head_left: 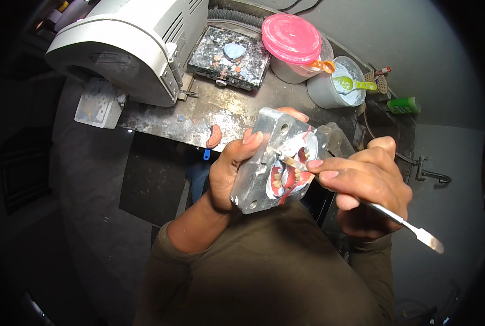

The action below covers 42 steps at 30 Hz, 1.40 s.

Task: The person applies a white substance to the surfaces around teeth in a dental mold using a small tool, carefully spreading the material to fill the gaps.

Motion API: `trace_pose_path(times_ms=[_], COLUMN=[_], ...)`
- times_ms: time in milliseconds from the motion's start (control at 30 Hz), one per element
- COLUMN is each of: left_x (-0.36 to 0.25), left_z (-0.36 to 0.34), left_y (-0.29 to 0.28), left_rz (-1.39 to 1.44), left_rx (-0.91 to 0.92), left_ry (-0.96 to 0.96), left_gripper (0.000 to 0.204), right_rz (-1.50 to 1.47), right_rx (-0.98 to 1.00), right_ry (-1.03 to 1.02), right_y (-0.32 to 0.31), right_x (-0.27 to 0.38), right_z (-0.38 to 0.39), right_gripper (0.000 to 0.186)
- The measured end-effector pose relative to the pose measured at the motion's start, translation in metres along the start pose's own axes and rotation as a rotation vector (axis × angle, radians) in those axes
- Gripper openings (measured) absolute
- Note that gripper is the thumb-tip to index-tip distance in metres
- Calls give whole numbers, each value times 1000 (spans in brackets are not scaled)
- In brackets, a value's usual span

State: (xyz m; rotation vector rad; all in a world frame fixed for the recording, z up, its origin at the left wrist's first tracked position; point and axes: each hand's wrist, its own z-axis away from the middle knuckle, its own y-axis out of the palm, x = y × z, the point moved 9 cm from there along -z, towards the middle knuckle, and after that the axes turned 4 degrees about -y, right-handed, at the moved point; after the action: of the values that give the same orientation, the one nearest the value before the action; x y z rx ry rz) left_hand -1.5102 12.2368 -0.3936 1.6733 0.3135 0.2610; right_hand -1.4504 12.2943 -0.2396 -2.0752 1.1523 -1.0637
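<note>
A grey metal dental flask (248,182) is tilted up in my left hand (221,176), whose thumb presses its near-left side while other fingers wrap behind. Inside the flask, white plaster surrounds denture pieces (295,175) with tooth-coloured teeth and red-pink bases. My right hand (370,182) pinches a slim metal spatula (386,211) between thumb and fingers. The spatula's narrow end touches or hovers just over the plaster near the flask's upper edge; I cannot tell which. Its broader flat end points out to the lower right. Part of the denture sits behind my right fingertips.
Behind the flask runs a stained metal bench (161,117). On it stand a white machine (128,49), a speckled black block (229,68), a pink-lidded tub (291,38), and a powder tub (324,89) with a green scoop (356,85). A green bottle (404,105) is at right.
</note>
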Motion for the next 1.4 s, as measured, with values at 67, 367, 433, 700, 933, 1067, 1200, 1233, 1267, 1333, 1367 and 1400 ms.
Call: trace_pose_path(times_ms=[67,367,433,700,933,1067,1200,1233,1267,1333,1367,1400], left_x=[2,5,5,10,7,7,2,2,1,0,0,0], left_z=[1,8,7,8,8,9,10,12,12,9,8,7], left_y=[1,3,6,5,5,5,3,0,-1,1,2,2], left_rz=[36,58,81,34,24,40,6,13,22,27,30,29], left_rx=[16,-112,-84,-60,9,-46,-57,-70,-80,-61,-47,-48], left_ry=[-8,-60,-64,-75,-69,-65,-61,-61,-63,-64,-59,-57], left_gripper=[82,58,58,58,58,58,58,59,60,60,60,60], right_rz=[-34,-52,-49,-53,-58,-53,-95,-95,-92,-117,-119,-98], right_rx=[-11,71,43,-64,-79,-71,-36,-43,-48,-29,-29,-62], right_ry=[-63,-96,-102,-129,-134,-155,-132,-138,-144,-102,-104,-23], right_y=[-3,-2,-5,-4,-7,-3,3,3,2,-2,-5,-10], right_x=[2,11,10,7,7,8,3,4,5,8,9,3], right_z=[-1,8,8,5,4,3,2,2,2,3,5,7], right_gripper=[30,23,23,24,23,23,22,22,22,25,25,28])
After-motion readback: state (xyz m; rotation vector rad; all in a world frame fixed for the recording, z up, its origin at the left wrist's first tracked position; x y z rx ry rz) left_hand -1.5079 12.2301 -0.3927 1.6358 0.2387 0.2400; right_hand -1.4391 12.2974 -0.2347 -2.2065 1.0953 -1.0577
